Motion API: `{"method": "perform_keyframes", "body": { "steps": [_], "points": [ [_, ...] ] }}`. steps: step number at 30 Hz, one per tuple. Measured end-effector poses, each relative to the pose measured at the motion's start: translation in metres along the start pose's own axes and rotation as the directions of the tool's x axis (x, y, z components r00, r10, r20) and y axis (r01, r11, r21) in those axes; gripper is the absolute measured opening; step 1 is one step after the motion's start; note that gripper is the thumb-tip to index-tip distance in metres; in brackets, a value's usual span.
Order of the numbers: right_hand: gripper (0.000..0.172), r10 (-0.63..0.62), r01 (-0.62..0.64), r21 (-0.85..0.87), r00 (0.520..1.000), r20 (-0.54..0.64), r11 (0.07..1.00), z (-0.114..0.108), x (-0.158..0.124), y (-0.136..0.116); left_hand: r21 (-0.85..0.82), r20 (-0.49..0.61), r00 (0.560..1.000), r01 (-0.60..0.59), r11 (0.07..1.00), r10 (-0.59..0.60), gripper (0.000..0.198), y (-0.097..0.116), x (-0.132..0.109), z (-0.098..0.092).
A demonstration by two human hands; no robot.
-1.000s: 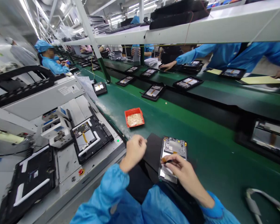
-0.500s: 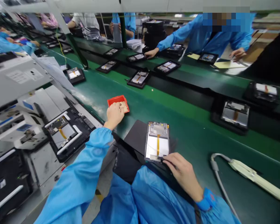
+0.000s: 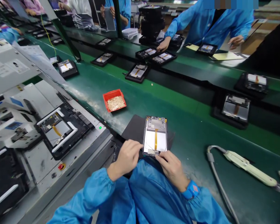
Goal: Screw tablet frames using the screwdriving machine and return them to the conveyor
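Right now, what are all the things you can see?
open tablet: one, silver and white, on the black mat
black mat: one, black, on the green belt
red tray: one, red, gold pieces inside, on the belt
green belts: two, green, side by side
tablets in holders: several, black holders, along the belts
machine: one, grey and black, at left, holding a tablet
red button: one, red, on the machine's front
corded tool: one, cream with grey cord, on the belt at right
co-workers: several, mostly blue coats, beyond the belts
left hand: one, beside the tablet
right hand: one, at the tablet's lower edge
sleeves: two, blue, on the arms
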State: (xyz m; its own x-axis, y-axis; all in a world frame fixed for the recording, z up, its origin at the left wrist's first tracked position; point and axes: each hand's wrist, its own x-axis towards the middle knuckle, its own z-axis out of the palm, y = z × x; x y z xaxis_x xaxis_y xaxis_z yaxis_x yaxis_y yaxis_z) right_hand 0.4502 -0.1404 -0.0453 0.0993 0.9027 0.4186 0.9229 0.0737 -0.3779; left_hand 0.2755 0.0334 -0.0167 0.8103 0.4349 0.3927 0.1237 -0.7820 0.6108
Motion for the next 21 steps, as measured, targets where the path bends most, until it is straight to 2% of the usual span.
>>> {"method": "perform_keyframes", "body": {
  "steps": [2, 4, 8, 13, 16, 18, 20, 21],
  "points": [
    [0.021, -0.016, 0.016, -0.039, 1.0, 0.006, 0.999, 0.001, -0.001, 0.0, 0.053, 0.17, 0.977, -0.139, 0.989, 0.128, 0.038, 0.008, -0.012, 0.015],
    [0.024, -0.02, 0.02, -0.08, 1.0, 0.011, 0.997, 0.002, -0.002, 0.0, 0.138, 0.272, 0.944, -0.232, 0.963, 0.189, 0.042, 0.012, -0.022, 0.029],
    [0.028, 0.012, -0.006, -0.149, 0.999, 0.036, 0.989, -0.003, -0.009, -0.002, 0.288, 0.293, 0.931, -0.302, 0.909, 0.217, 0.045, 0.014, -0.033, 0.043],
    [0.038, 0.095, -0.069, -0.199, 0.988, 0.124, 0.978, -0.014, -0.014, -0.007, 0.312, 0.283, 0.935, -0.299, 0.902, 0.212, 0.045, 0.016, -0.035, 0.048],
    [0.041, 0.128, -0.074, -0.282, 0.975, 0.181, 0.957, -0.022, -0.011, -0.005, 0.258, 0.272, 0.945, -0.253, 0.932, 0.181, 0.044, 0.02, -0.034, 0.049],
    [0.039, 0.131, -0.068, -0.307, 0.973, 0.191, 0.949, -0.028, -0.012, 0.0, 0.16, 0.243, 0.963, -0.16, 0.974, 0.119, 0.044, 0.021, -0.032, 0.045],
    [0.037, 0.163, -0.109, -0.299, 0.973, 0.162, 0.948, -0.032, -0.014, 0.006, -0.005, 0.159, 0.984, 0.086, 0.996, -0.084, 0.04, 0.019, -0.029, 0.036],
    [0.037, 0.195, -0.146, -0.296, 0.97, 0.144, 0.944, -0.033, -0.016, 0.009, -0.127, 0.14, 0.962, 0.252, 0.959, -0.234, 0.037, 0.017, -0.026, 0.031]
  ]
}}
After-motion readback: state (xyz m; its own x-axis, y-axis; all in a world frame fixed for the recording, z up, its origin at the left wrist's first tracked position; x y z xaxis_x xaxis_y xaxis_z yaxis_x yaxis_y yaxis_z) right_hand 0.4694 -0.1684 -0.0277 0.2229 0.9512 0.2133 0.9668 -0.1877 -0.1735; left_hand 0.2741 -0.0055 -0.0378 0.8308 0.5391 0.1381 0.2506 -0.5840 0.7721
